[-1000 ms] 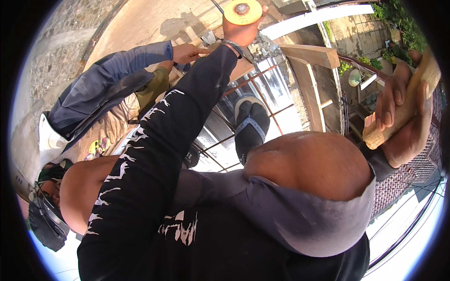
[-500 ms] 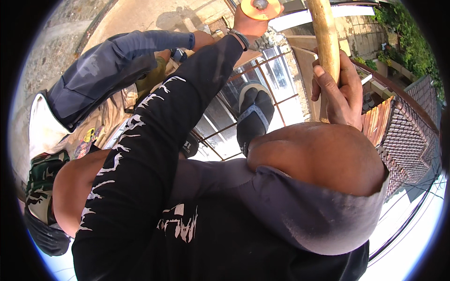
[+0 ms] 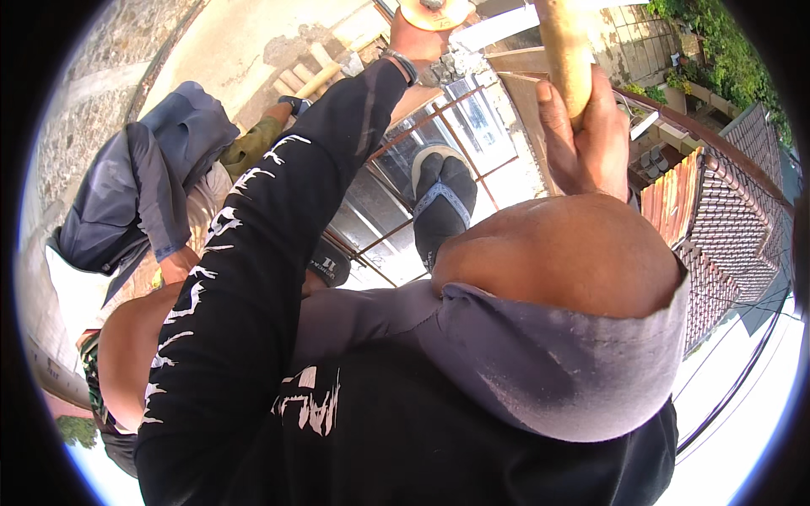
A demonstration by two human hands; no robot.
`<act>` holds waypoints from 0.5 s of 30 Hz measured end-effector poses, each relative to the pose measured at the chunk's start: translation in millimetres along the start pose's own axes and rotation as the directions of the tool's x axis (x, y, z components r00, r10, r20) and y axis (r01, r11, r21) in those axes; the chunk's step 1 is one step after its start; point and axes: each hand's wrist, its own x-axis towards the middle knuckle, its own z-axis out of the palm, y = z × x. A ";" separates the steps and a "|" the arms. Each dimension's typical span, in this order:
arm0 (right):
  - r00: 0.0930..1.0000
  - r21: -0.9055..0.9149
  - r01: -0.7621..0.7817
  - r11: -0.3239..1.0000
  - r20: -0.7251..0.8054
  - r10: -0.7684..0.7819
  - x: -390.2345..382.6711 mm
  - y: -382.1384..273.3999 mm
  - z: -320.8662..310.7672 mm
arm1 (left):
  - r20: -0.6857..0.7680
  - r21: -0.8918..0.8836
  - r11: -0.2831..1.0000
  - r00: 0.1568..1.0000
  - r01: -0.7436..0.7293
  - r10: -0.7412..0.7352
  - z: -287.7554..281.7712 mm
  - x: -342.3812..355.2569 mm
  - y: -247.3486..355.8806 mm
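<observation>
Right hand (image 3: 582,139): fingers clamped around a round wooden handle (image 3: 564,51), which runs upward out of frame. Since the earlier frames this hand has swung in from the far right edge toward the centre, bringing the handle near-vertical; a striking or levering stroke appears to be in progress. Left hand (image 3: 418,38): raised beyond the black sleeve (image 3: 253,278), closed on a round tan disc (image 3: 434,12), position nearly unchanged. Below both hands, a sandalled foot (image 3: 443,207) rests on a metal window grille (image 3: 396,181).
</observation>
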 end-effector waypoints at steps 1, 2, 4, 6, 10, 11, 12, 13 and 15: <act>0.956 -0.051 -0.204 0.978 0.205 0.210 1.0 -11.1 -8.1 | -0.028 -0.255 0.967 0.999 -0.026 0.019 7.0 6.0 -11.8; 0.834 -0.251 -0.303 0.919 0.398 0.384 -1.3 -0.6 5.1 | -0.075 -0.450 0.891 0.997 -0.058 0.028 -4.8 6.1 -21.0; 0.941 -0.144 -0.184 0.972 0.259 0.217 -3.4 18.2 7.6 | -0.197 -0.496 0.868 0.968 0.037 -0.154 18.1 2.4 9.7; 0.990 -0.033 -0.038 0.999 0.136 0.042 -8.3 14.5 9.0 | -0.210 0.229 0.973 0.978 0.037 0.012 4.6 -21.4 2.6; 0.978 0.282 -0.205 0.937 0.026 0.206 6.7 -15.6 -10.0 | -0.059 0.378 0.926 0.998 0.001 0.023 3.0 -2.2 -14.1; 0.964 0.320 -0.266 0.909 0.061 0.260 2.1 -18.5 -7.2 | -0.071 -0.104 0.992 0.995 0.068 -0.076 5.4 2.1 -19.3; 0.949 0.363 -0.316 0.877 0.101 0.300 0.8 -23.8 -1.4 | -0.045 -0.554 0.826 0.986 0.108 -0.159 1.0 4.3 -28.7; 0.920 0.293 -0.377 0.878 0.230 0.318 -4.2 -20.3 9.6 | 0.004 -0.864 0.490 0.976 0.114 -0.219 -13.1 2.0 -39.6; 0.794 0.015 -0.483 0.875 0.429 0.431 -15.7 -13.1 12.6 | -0.128 -0.475 0.879 0.985 0.043 -0.117 4.3 -6.9 -39.4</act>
